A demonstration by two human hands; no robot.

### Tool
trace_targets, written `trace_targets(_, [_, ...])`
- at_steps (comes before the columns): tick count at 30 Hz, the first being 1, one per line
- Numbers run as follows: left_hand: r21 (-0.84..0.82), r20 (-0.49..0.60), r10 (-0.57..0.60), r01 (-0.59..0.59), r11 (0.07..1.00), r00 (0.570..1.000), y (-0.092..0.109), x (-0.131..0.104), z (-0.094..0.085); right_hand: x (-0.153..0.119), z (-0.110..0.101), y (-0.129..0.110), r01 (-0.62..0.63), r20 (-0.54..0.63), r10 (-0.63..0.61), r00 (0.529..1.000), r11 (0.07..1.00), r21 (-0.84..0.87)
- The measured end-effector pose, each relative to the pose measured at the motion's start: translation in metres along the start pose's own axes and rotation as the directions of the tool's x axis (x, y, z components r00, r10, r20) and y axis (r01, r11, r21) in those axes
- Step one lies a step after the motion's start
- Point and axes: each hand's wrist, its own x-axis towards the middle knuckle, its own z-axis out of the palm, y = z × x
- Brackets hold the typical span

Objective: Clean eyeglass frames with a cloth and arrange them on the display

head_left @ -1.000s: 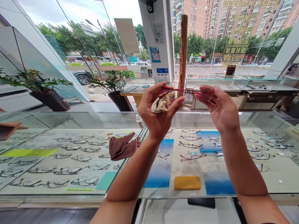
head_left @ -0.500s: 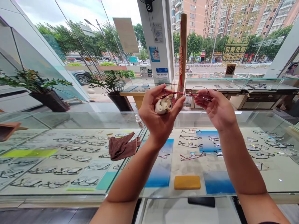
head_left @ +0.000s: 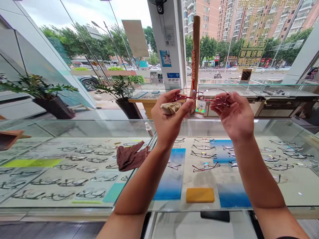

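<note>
A pair of thin-rimmed glasses (head_left: 199, 95) with reddish temples is held up above the counter, level with the far window displays. My left hand (head_left: 168, 116) pinches its left side between thumb and fingers, and a crumpled pale cloth (head_left: 170, 108) is tucked in the same palm. At the other end, my right hand (head_left: 235, 116) grips the right rim and temple with thumb and fingertips. Below and left of my left forearm, a brown cloth (head_left: 131, 156) lies on the glass counter.
The glass counter (head_left: 199, 208) shows rows of glasses inside. On it are a yellow case (head_left: 200, 195) and a small white spray bottle (head_left: 149, 129). A black phone (head_left: 215, 216) lies near the front edge. Potted plants (head_left: 122, 91) stand beyond.
The glasses have turned slightly and their right side has shifted right with my right hand. My left hand has tilted, and the pale cloth in it shows flatter.
</note>
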Motion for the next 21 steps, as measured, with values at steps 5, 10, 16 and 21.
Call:
trace_targets(5, [-0.198, 0.266, -0.427, 0.482, 0.853, 0.865, 0.005, 0.007, -0.001, -0.004, 0.002, 0.004, 0.235, 0.158, -0.2, 0.967, 0.938, -0.253])
trace_targets(10, [-0.163, 0.524, -0.565, 0.726, 0.669, 0.638, 0.019, 0.004, 0.002, -0.006, 0.001, 0.006, 0.394, 0.269, -0.31, 0.912, 0.847, -0.357])
trace_targets(16, [-0.061, 0.615, -0.628, 0.823, 0.565, 0.477, 0.019, 0.003, 0.001, -0.007, 0.0, 0.001, 0.478, 0.285, -0.388, 0.877, 0.766, -0.429])
trace_targets(21, [-0.038, 0.631, -0.654, 0.858, 0.512, 0.418, 0.013, 0.001, 0.004, -0.008, 0.002, 0.003, 0.517, 0.262, -0.447, 0.855, 0.719, -0.464])
